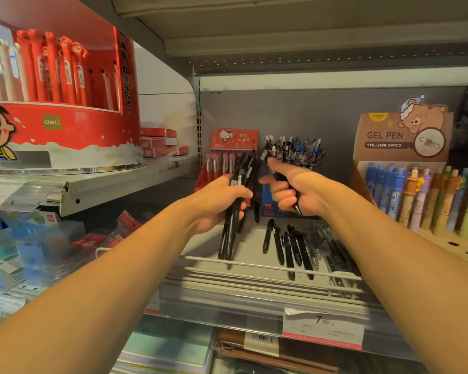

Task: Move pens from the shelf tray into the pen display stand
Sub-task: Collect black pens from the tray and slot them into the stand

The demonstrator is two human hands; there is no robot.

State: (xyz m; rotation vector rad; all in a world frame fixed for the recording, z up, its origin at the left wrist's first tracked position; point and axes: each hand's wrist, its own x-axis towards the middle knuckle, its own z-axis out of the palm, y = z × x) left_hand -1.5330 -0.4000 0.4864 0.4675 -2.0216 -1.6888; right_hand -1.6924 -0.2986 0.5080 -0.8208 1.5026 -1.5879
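Black pens (288, 249) on grey shelf tray (254, 268), red round display (65, 130) (white snow trim), brown gel-pen box (389, 136)

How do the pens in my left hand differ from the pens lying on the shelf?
The bundle of pens is gripped in the left hand and held roughly upright, packed tightly together. The loose pens lie flat on the shelf tray, spread apart side by side, with no hand on them. Both groups are dark, mostly black pens.
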